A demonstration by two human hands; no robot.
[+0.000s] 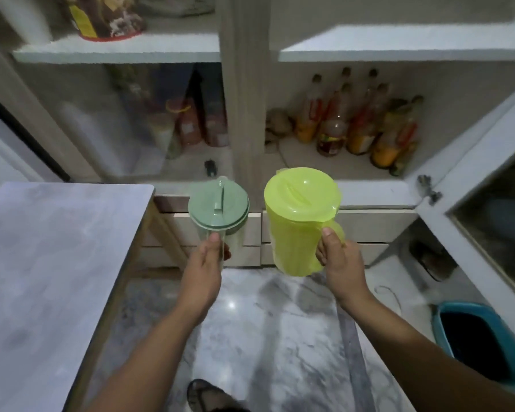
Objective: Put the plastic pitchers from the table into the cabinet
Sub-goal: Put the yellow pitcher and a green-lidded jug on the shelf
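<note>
My left hand point(204, 273) grips the handle of a clear pitcher with a pale green lid point(218, 207). In my right hand point(341, 266) is the handle of a lime-green pitcher point(298, 224) with its lid on. Both pitchers are upright in the air, side by side, just in front of the cabinet point(244, 114). The cabinet's right compartment stands open, with its lower shelf point(366, 185) right behind the lime-green pitcher. The grey table point(48, 263) is at my left with nothing on its visible top.
Several bottles point(360, 126) crowd the back right of the open shelf. The left compartment, behind a glass door, holds jars point(191, 123). The open cabinet door point(488, 173) swings out at the right. A blue bin point(482, 337) stands on the marble floor at right, drawers sit below the shelf.
</note>
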